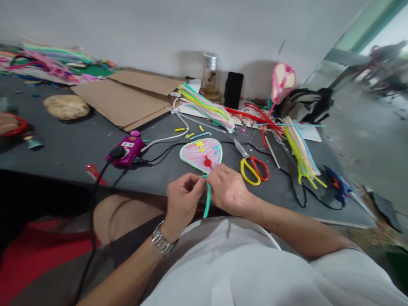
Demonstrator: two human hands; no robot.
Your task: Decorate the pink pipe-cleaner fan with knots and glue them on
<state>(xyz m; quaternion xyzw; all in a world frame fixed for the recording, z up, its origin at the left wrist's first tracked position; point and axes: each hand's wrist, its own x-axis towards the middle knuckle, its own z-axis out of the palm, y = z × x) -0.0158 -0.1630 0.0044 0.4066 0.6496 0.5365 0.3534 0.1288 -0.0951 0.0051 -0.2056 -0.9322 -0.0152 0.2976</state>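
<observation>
A pink fan-shaped piece with a pale green rim and small yellow, blue and red shapes on it lies at the table's front edge. My left hand pinches a green pipe cleaner at the narrow end of this piece. Pressed close beside it, my right hand has its fingers closed on the same end, which they partly hide. The green strip hangs down between both hands. Scissors with one yellow and one red handle lie open to the right.
Pipe cleaner bundles lie at the back and on the right. A purple power socket, cardboard, jar, phone and blue glue gun surround the work. Black cables cross the table. Another person's hand shows at far left.
</observation>
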